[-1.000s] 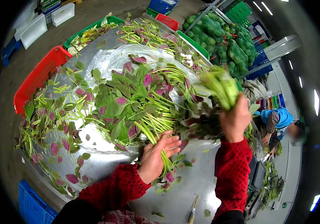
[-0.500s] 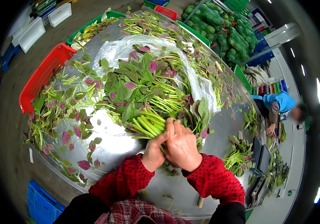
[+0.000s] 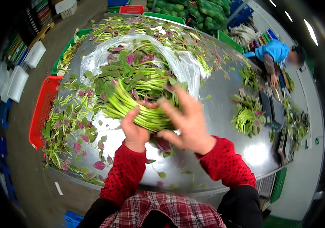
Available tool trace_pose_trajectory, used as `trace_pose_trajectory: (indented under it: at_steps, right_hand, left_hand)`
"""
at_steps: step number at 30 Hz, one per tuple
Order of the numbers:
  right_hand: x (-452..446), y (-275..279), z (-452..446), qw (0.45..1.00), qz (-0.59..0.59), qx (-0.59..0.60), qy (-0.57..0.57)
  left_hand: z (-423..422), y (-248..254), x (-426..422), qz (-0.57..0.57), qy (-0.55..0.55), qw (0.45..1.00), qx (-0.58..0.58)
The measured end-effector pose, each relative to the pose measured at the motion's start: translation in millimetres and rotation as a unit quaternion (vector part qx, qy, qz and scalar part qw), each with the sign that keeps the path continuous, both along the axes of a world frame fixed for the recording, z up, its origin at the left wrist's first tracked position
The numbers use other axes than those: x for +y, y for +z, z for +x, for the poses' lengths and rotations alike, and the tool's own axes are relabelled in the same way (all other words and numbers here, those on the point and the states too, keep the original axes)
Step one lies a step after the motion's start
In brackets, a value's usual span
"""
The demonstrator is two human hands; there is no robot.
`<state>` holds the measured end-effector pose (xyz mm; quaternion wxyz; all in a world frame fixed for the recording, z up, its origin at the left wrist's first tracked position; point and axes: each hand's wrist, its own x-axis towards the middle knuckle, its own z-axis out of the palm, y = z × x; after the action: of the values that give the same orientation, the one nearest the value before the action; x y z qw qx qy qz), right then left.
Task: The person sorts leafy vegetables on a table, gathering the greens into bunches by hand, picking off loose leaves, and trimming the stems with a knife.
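A thick bunch of green stems (image 3: 143,116) with reddish-green leaves lies across my left hand (image 3: 135,131), whose fingers curl round its underside. Just right of it, my right hand (image 3: 187,121) has its fingers spread beside the bunch and is slightly blurred. Behind the hands, a heap of loose purple-green leaves (image 3: 122,70) rests on clear plastic film (image 3: 187,66) on the metal table (image 3: 215,110). Another bunch (image 3: 249,117) lies on the table to the right.
Scattered stems and leaves (image 3: 71,133) cover the table's left side. A red crate (image 3: 44,110) and a green crate (image 3: 67,49) border it. Scales (image 3: 272,110) stand at the right, near a person in blue (image 3: 272,53). Netted green vegetables (image 3: 208,15) are behind.
The hands, earlier apart, came together on the stems; now the right hand has opened beside a fuller bunch. The view has turned, and the knife seen earlier is out of sight.
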<state>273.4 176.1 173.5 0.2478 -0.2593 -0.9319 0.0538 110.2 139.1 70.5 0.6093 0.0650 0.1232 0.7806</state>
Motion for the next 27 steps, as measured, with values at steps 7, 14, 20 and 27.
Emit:
trace_pose_trajectory:
  at_steps: [7,14,20,27]
  right_hand:
    - [-62,-116,220,0.884,-0.168,-0.228,-0.373]
    - [-164,-175,257,0.872,-0.216,-0.146,-0.415]
    - [-140,-219,304,0.794,-0.119,-0.219,-0.554]
    - [-161,-164,138,0.902,-0.280,0.046,-0.324]
  left_hand:
    - [-93,160,-77,0.031,0.068,0.891,0.447]
    - [-61,-17,-88,-0.139,-0.104,0.212,0.962]
    - [-55,-70,-99,-0.168,-0.222,0.215,0.936]
    - [-52,-68,-91,-0.203,-0.258,0.196,0.924]
